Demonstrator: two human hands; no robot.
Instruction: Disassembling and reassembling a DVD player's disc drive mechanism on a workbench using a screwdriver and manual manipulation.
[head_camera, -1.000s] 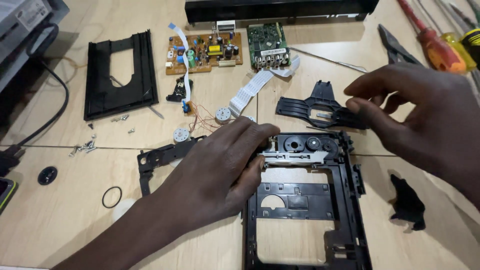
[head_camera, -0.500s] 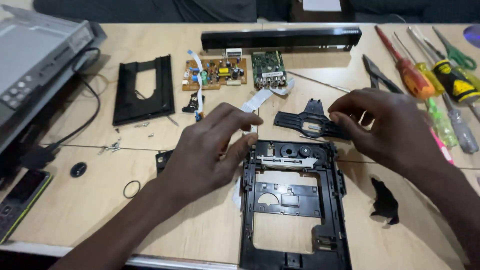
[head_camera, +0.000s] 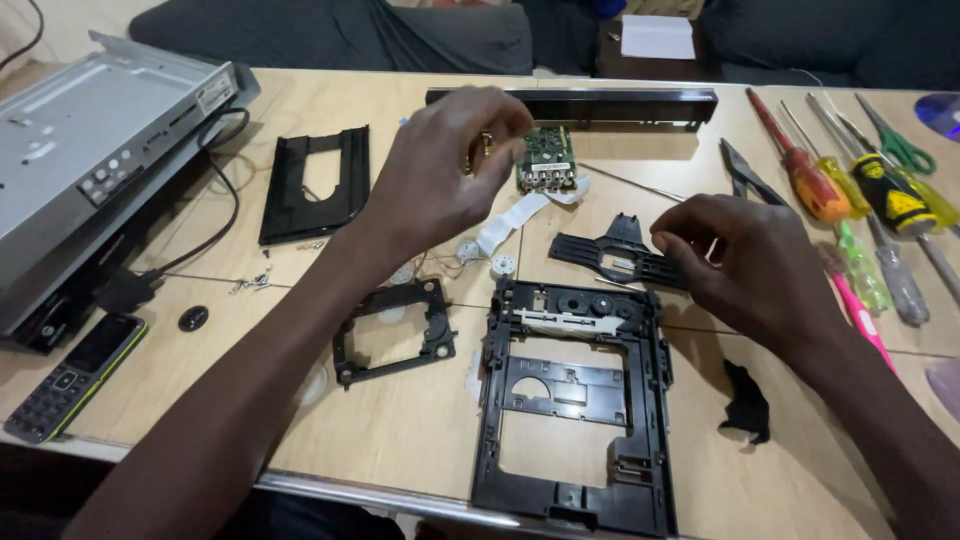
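Nearest on the tabletop (head_camera: 400, 430) lies a black disc tray frame (head_camera: 570, 410), empty inside. The right hand (head_camera: 745, 260), fingers curled loosely, rests just beside its top right corner, touching a flat black plastic bracket (head_camera: 615, 255). Farther off, the left hand (head_camera: 445, 170) pinches something too small to identify above a green circuit board (head_camera: 548, 158).

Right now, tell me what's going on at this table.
A person is working on a dismantled disc player spread over a wooden table. The left hand is raised over the circuit boards, fingertips pinched; what they pinch, if anything, is too small to tell. The right hand rests at the black bracket. The black tray frame lies flat in front, with a smaller frame beside it. Screwdrivers lie to the right, the metal case to the left.
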